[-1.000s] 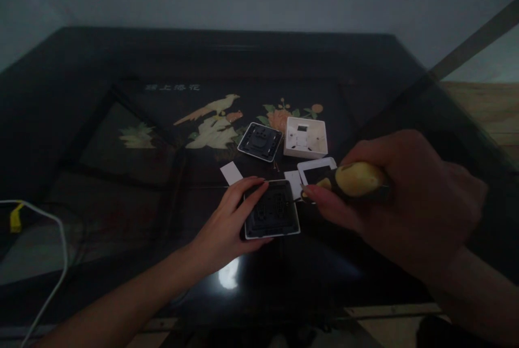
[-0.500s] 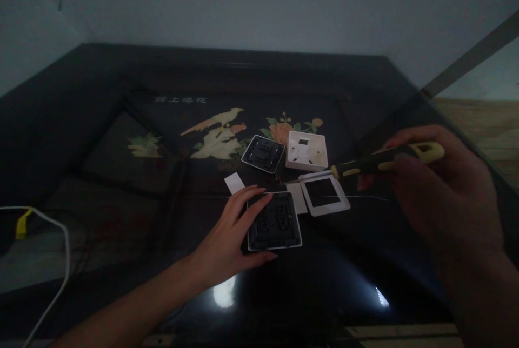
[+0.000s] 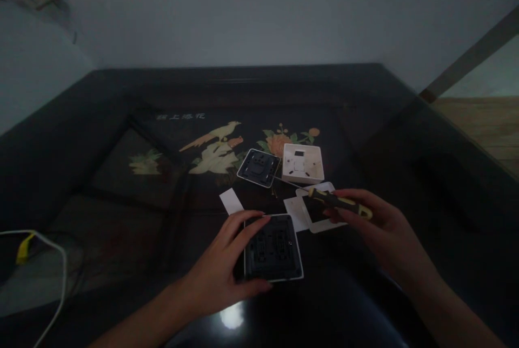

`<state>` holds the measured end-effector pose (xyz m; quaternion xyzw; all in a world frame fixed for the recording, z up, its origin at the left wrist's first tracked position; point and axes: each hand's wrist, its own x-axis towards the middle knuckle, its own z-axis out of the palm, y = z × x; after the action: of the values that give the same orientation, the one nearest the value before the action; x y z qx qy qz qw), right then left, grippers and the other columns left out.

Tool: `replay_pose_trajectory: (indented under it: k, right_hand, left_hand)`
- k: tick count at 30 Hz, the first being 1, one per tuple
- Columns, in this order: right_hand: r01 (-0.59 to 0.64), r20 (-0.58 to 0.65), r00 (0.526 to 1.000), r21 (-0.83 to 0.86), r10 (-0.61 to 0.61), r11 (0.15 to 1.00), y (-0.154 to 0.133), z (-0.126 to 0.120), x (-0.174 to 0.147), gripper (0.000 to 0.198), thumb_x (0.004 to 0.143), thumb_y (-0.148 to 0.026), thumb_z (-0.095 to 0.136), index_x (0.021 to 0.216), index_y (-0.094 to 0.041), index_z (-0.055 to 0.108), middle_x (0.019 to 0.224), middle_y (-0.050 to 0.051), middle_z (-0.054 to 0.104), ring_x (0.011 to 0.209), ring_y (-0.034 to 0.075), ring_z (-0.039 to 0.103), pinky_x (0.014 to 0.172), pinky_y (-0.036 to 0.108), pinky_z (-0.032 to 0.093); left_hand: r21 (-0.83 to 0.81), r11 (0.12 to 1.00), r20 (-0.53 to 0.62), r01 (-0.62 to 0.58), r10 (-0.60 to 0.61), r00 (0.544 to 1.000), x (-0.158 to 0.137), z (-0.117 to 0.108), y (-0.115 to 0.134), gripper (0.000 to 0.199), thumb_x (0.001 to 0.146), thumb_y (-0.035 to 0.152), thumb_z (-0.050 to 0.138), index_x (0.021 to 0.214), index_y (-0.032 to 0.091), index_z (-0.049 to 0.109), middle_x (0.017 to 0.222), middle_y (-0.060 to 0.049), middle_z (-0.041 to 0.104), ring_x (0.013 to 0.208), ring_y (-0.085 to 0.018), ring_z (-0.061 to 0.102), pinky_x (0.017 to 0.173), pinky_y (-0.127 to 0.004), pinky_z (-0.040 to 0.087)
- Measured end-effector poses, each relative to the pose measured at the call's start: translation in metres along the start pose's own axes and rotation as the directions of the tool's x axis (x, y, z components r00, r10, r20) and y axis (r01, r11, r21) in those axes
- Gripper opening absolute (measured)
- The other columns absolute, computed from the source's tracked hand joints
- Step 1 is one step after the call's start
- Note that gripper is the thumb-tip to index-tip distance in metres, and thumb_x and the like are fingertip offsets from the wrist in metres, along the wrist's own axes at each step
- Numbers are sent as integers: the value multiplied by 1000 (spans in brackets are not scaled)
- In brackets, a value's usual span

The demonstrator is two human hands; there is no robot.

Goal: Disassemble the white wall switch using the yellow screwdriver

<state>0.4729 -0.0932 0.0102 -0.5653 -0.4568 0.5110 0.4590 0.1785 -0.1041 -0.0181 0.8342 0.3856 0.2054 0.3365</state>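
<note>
My left hand [image 3: 227, 261] grips a square wall switch [image 3: 275, 248] by its left side, its black back with terminals facing up. In my right hand [image 3: 377, 229] is a screwdriver [image 3: 340, 202] with a black and yellow handle, its thin shaft pointing left. The shaft's tip is near the right corner of a second black-backed switch or socket plate [image 3: 258, 167]; whether they touch I cannot tell. Beside that plate stands an open white mounting box [image 3: 303, 163]. A white frame [image 3: 324, 225] lies partly under the screwdriver and my right fingers, next to a white paper piece [image 3: 295, 214].
Everything lies on a dark glossy table [image 3: 121, 283] decorated with a bird [image 3: 214, 134] and flowers. A small white slip [image 3: 231, 201] is near my left fingers. A white cable [image 3: 65, 272] with a yellow tag [image 3: 25, 248] runs at the left. A pale wall stands behind.
My right hand has moved left and down with the screwdriver, bringing its tip beside the second plate. My left hand still holds the switch. The view has shifted a little.
</note>
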Motion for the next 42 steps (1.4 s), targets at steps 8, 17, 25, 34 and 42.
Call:
replay_pose_trajectory:
  k: [8,17,25,34,42]
  right_hand:
    - [138,49,990,-309,-129,941,3,4,1,18,78,-35,75,88,-21,71,98,7,76,89,24,74,76,37,61]
    - [340,20,916,-566,-400,751,-8,0,-3,5,81,-24,66,86,-24,68,89,4,72,82,23,71,73,37,59]
    - [378,109,886,-733,-451,565,3,4,-6,8,87,-20,58,91,-22,65,88,5,68,80,22,70,70,36,57]
    - [434,286,865,-838,-412,330,18,26,-11,24,90,-19,53,111,-18,62,99,11,72,82,27,71,68,43,60]
    - [496,366,822,-836,-436,234,22,46,-7,30,92,-18,51,118,-14,65,106,15,70,82,26,72,58,36,61]
  left_hand:
    - [50,998,12,-38,38,999,0,-5,3,62,88,29,63,143,32,36,138,-11,47,126,-28,51,103,-48,51]
    - [242,955,-68,-171,193,979,36,-44,-2,24,97,20,52,119,23,61,112,-5,68,104,-18,65,91,-34,56]
    - [608,697,128,-381,387,913,93,-38,-29,18,97,17,48,104,17,65,104,-8,70,94,-22,64,79,-37,52]
    - [643,636,210,-427,390,897,102,-36,-39,19,98,20,49,105,18,66,103,-8,68,97,-21,61,80,-34,49]
    - [612,652,230,-448,395,889,108,-35,-40,20,99,20,47,98,17,67,103,-9,68,95,-21,61,79,-34,49]
